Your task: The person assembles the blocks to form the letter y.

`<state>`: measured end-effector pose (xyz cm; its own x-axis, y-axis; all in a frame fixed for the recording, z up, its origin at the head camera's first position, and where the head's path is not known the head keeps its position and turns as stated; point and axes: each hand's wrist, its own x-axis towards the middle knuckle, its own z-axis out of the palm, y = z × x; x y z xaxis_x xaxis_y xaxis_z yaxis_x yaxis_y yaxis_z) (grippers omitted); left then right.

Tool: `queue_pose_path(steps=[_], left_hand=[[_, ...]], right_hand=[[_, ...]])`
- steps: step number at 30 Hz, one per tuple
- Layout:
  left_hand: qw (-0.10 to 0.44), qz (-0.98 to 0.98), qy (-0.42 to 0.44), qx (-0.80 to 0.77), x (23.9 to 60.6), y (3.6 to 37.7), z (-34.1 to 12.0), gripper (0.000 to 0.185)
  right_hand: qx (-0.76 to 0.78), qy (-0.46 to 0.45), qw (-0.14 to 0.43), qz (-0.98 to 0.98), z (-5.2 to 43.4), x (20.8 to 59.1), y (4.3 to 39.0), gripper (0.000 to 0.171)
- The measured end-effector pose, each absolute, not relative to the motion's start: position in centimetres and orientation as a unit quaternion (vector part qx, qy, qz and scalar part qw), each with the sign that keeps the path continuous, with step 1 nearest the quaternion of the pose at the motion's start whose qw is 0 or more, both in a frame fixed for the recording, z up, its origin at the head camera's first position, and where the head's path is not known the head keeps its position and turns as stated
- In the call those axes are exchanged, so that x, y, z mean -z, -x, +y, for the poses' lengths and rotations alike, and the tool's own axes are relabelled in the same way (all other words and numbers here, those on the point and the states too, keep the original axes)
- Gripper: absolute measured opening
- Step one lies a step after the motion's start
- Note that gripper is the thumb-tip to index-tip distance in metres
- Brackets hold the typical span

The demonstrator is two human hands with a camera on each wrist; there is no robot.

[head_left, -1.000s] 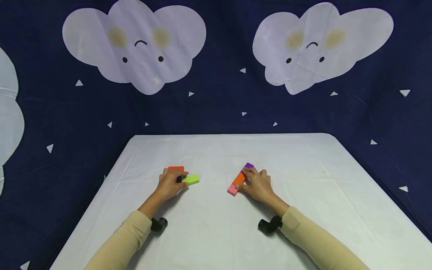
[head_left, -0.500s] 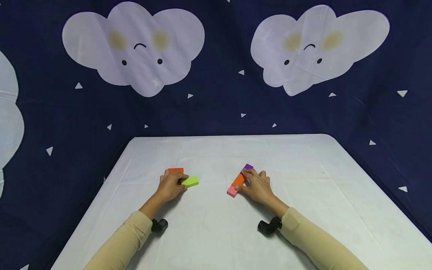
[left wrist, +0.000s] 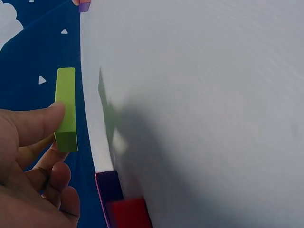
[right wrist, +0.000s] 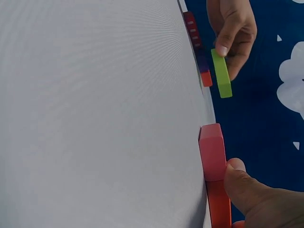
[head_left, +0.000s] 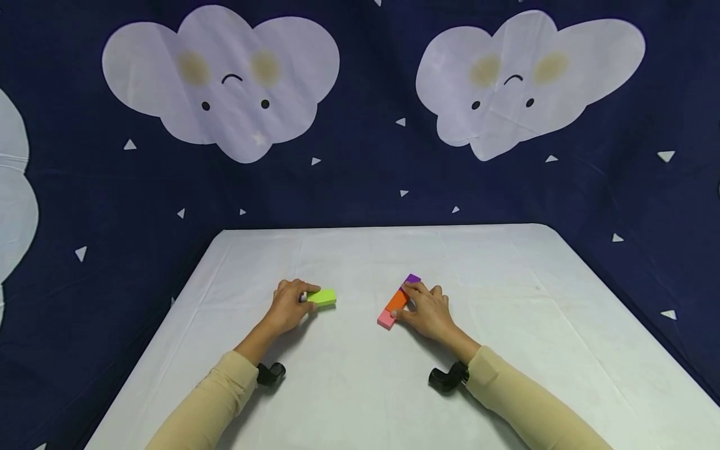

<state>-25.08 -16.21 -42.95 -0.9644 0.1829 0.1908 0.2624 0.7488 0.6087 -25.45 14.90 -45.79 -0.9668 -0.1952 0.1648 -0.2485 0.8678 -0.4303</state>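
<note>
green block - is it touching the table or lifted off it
Apart. The left wrist view shows the green block, pinched by the left hand, with a gap to the table; the right wrist view shows that gap too.

no readable text, labels or numbers anywhere, as far as the views show.

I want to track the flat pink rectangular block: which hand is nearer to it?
Right. The right hand touches the flat pink rectangular block; the left hand is far left, holding the green block.
</note>
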Motion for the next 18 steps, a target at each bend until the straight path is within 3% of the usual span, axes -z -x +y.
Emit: queue_pose_path(steps=[18], left_hand=[[0.023,-0.902,0.123,0.412,42.8,25.9,-13.1,0.034]], right_hand=[[-0.231,-0.119,0.066,-0.963,15.0,45.9,25.5,0.071]])
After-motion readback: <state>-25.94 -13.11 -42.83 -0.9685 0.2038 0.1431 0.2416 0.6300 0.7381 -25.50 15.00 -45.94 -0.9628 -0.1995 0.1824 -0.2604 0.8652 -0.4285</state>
